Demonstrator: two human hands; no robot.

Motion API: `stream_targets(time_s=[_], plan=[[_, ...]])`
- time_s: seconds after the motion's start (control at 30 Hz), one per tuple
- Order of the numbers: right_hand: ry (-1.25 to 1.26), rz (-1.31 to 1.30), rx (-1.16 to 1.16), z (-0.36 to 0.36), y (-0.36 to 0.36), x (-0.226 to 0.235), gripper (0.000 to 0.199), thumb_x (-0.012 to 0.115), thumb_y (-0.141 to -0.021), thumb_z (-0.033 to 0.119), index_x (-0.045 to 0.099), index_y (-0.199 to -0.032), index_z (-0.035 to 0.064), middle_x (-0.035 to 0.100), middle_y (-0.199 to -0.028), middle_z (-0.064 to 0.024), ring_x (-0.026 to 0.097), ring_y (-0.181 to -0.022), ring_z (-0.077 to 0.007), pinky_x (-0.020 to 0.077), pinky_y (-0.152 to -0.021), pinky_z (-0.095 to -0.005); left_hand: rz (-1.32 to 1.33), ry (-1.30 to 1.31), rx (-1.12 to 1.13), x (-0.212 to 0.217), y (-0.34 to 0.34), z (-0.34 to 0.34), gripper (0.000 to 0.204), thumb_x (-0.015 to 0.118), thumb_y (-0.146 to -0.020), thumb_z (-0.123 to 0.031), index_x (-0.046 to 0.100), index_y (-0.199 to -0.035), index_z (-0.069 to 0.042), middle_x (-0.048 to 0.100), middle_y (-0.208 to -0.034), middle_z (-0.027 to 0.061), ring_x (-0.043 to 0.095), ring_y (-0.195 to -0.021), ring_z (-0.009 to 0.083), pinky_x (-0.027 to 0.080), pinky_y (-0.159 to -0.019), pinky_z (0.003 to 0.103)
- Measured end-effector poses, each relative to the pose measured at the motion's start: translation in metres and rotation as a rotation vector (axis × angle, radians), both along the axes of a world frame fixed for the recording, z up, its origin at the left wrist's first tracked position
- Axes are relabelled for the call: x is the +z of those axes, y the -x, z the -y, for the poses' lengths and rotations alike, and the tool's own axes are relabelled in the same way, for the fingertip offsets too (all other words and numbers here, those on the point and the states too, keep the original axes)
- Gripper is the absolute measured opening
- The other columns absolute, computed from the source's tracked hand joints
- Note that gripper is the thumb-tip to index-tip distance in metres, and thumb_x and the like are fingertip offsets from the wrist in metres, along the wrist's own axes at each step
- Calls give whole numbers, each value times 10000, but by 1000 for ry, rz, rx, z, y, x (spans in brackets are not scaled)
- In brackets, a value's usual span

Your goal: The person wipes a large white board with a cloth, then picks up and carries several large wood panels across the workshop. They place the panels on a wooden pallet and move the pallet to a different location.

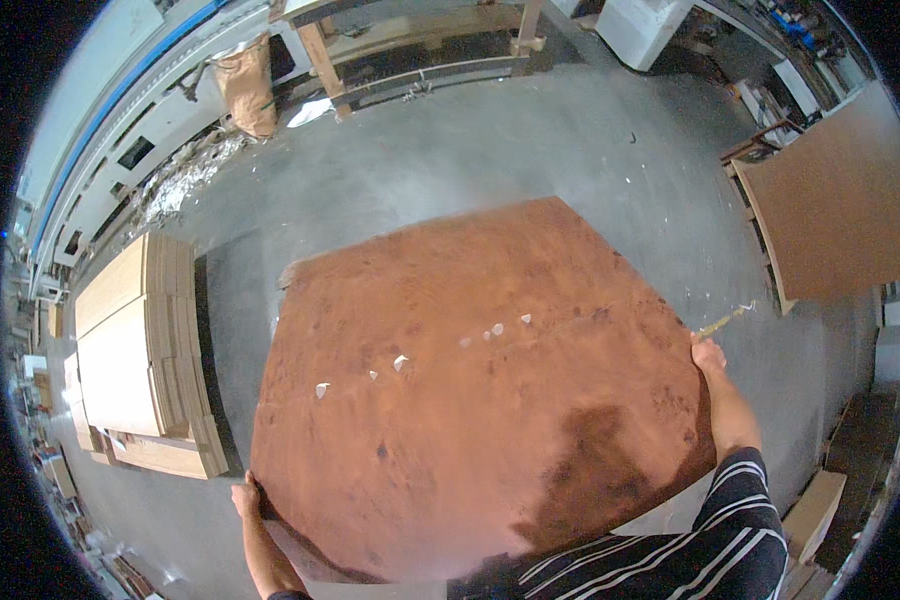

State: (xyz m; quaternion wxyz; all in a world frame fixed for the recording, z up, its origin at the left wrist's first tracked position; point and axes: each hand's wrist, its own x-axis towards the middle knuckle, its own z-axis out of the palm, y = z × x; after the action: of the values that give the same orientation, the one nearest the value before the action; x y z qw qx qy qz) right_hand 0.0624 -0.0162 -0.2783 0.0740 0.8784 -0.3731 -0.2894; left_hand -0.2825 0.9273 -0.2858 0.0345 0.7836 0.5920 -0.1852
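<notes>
A large, thin wood veneer sheet (pixel 450 420), reddish brown with dark burl marks, fills the middle of the head view. Several small pale spots run in a line across it; whether they are holes or patches I cannot tell. My left hand (pixel 245 492) grips its near left edge, fingers partly hidden by the sheet. On the right edge, my right hand (pixel 708 355) is closed round the border, farther from me than the left. A thin yellowish strip (pixel 725 320) sticks out just beyond my right hand. The sheet's far left corner looks ragged.
Stacked pale wooden boards (pixel 120 350) stand on the floor at left. A wooden-legged bench (pixel 320 60) and a brown sack (pixel 245 90) are at the back, beside a long white machine (pixel 135 130). To the right, a big brown panel (pixel 840 200) lies on a pallet.
</notes>
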Motion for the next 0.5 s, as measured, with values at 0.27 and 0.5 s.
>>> stream_targets(time_s=[0.27,0.5], plan=[[-22,18,46,-6,-6,2,715,254,-907,618,515,-1249,47,527,-1259,-212,498,-1184,-348,400,-983,-469,-63,-50,83,23,-13,22,715,508,-820,-636,553,-1096,22,611,-1086,244,577,-1034,408,470,-838,507],[-48,15,12,-10,2,-23,718,256,-906,609,570,-1197,33,550,-1233,-211,507,-1176,-347,403,-978,-452,-63,42,-134,-25,36,-28,680,528,-847,-580,600,-806,96,614,-873,288,589,-843,453,466,-736,511]])
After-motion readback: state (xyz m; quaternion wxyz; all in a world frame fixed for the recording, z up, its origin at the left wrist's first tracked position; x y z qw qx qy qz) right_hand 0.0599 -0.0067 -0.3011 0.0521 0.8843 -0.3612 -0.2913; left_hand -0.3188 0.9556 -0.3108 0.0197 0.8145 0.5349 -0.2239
